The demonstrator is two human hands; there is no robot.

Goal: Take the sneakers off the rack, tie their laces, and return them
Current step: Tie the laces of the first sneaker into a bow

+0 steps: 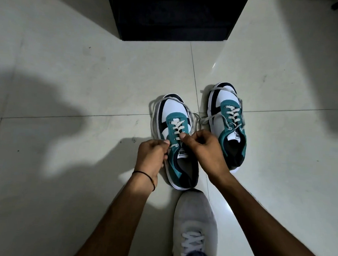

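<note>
Two teal, white and black sneakers stand side by side on the tiled floor, toes pointing away from me. The left sneaker [174, 116] has loose white laces trailing around its toe. My left hand [151, 156] pinches a lace end at the top left eyelet. My right hand [204, 149] is closed on the other lace at the shoe's right side. The right sneaker [227, 111] sits untouched, its untied laces draped over the toe and out to the left.
A black shoe rack [175, 15] stands on the floor straight ahead, its inside dark. My own foot in a grey sneaker [195, 224] rests just behind the left sneaker. Pale floor tiles [78, 73] spread to both sides.
</note>
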